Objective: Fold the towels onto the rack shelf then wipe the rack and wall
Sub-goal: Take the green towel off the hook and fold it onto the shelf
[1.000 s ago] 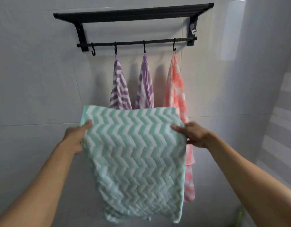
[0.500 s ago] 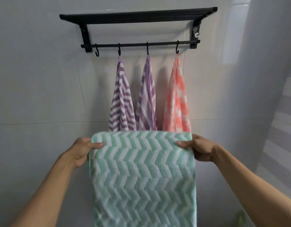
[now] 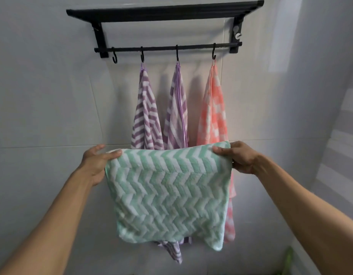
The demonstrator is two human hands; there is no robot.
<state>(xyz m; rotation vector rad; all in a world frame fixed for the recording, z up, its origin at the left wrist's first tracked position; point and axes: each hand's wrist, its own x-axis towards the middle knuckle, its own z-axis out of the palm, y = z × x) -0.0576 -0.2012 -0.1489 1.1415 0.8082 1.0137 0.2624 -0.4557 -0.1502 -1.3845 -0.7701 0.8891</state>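
Step in hand: green towel (image 3: pixel 169 195) being folded, doubled over at its top edge
Left hand (image 3: pixel 96 162): fingers pinched on the top left corner
Right hand (image 3: pixel 238 157): fingers gripped on the top right corner
Next move: judged a further fold, then a lift
Rack shelf (image 3: pixel 163 11): well above the fingers, contents hidden
Hooks: three towels hung behind the fingers

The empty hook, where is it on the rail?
The empty hook hangs at the rail's left end, left of the hook carrying a purple towel.
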